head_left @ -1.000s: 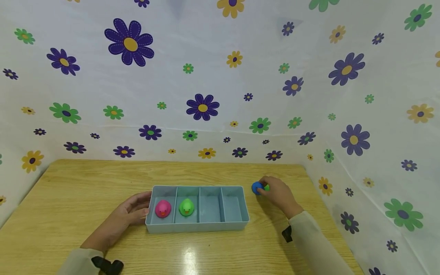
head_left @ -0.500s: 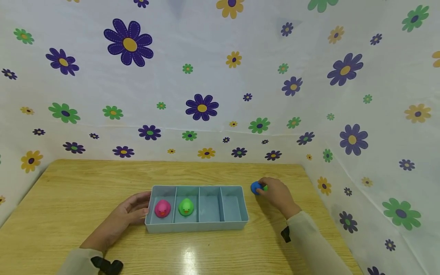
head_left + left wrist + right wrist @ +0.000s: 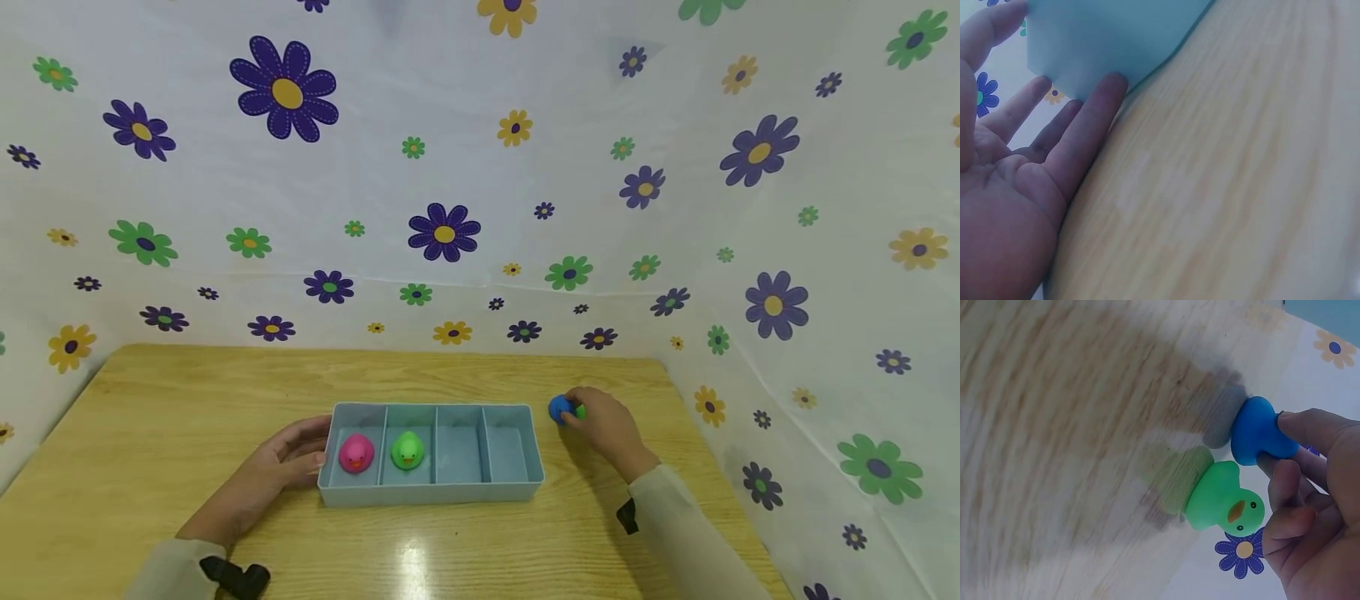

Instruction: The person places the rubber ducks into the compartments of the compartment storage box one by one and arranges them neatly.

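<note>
My right hand (image 3: pixel 603 425) pinches a blue rubber duck (image 3: pixel 1252 431) between thumb and fingers, right at the wooden table top; its face is hidden. Close beside it a bright green rubber duck (image 3: pixel 1210 495) stands on the table, mostly behind the hand in the head view. At the other side my left hand (image 3: pixel 281 467) touches the left end of a pale blue box (image 3: pixel 431 495) with nearly straight fingers. The left wrist view has these fingertips (image 3: pixel 1110 84) against the box's end wall. A pink rubber duck (image 3: pixel 356 454) sits in the leftmost compartment, a lighter green duck (image 3: pixel 407 451) in the second.
The box's two right-hand compartments show bare floors. Wooden table (image 3: pixel 360 550) surface extends around the box. A white flower-printed sheet (image 3: pixel 360 183) hangs along the back and right edges of the table.
</note>
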Action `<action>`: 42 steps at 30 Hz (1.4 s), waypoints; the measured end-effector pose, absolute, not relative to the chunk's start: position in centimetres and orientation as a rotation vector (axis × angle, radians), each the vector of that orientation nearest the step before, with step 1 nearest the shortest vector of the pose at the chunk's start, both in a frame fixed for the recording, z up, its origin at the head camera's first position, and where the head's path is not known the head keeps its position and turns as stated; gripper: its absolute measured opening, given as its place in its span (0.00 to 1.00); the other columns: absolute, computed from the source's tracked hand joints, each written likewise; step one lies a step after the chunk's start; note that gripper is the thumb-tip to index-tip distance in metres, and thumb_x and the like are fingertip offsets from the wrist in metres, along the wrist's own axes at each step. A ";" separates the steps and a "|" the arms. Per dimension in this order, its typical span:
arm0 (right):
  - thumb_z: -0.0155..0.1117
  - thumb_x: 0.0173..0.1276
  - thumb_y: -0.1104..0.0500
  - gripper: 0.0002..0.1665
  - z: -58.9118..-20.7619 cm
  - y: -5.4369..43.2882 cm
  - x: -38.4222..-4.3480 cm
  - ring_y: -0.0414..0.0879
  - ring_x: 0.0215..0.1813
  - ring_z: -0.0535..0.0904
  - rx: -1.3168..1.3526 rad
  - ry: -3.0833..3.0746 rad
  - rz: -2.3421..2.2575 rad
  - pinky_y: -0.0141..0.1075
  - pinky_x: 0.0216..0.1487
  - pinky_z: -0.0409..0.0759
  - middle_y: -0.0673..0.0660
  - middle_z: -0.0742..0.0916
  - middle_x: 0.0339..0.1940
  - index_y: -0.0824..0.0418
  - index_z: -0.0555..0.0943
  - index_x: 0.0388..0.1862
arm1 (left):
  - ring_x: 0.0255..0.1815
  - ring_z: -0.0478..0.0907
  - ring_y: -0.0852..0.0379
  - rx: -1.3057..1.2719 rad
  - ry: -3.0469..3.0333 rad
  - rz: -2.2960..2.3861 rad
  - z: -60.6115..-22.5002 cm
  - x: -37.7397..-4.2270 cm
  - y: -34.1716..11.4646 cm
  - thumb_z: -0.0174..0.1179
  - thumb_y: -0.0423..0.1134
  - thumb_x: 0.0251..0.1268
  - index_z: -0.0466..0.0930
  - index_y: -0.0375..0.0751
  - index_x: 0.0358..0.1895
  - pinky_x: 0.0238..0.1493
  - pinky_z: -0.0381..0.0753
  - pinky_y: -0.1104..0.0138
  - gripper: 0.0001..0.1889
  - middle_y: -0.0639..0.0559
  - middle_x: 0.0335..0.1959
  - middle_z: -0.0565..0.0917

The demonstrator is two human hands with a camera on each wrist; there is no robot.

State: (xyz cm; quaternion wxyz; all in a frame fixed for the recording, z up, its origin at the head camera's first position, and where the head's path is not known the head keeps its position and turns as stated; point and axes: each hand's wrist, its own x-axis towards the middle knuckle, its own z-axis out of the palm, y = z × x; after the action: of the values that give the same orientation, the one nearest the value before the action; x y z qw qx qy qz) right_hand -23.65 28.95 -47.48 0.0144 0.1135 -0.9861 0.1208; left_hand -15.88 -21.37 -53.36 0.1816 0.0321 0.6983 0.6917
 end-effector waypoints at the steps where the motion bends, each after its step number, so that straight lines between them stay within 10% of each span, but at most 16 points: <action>1: 0.73 0.69 0.56 0.20 -47.5 29.0 -23.6 0.58 0.51 0.86 0.361 -3.059 0.376 0.54 0.52 0.85 0.62 0.89 0.52 0.65 0.84 0.55 | 0.75 0.68 0.42 0.105 1.974 1.952 -53.3 -15.9 -21.4 0.60 0.42 0.78 0.57 0.44 0.81 0.60 0.84 0.56 0.34 0.36 0.77 0.66; 28: 0.75 0.66 0.57 0.17 -45.4 28.2 -21.3 0.53 0.43 0.86 0.485 -2.817 0.522 0.49 0.44 0.88 0.56 0.87 0.44 0.63 0.85 0.50 | 0.68 0.75 0.57 0.099 1.972 1.951 -53.4 -16.1 -21.4 0.60 0.41 0.78 0.57 0.43 0.81 0.59 0.84 0.57 0.35 0.35 0.77 0.66; 42: 0.75 0.66 0.58 0.15 -42.7 26.0 -19.9 0.37 0.26 0.70 0.558 -2.746 0.630 0.32 0.27 0.74 0.53 0.88 0.44 0.60 0.85 0.50 | 0.70 0.74 0.54 0.106 1.953 1.954 -53.0 -15.8 -21.3 0.59 0.41 0.78 0.55 0.41 0.81 0.60 0.84 0.57 0.35 0.34 0.77 0.65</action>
State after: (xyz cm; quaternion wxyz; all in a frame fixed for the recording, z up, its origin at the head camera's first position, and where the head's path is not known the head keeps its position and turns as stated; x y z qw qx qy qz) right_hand -19.85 26.02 -42.71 0.1345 0.1924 -0.9474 0.2174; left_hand -15.81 -21.32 -52.98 0.1873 0.0375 0.6940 0.6942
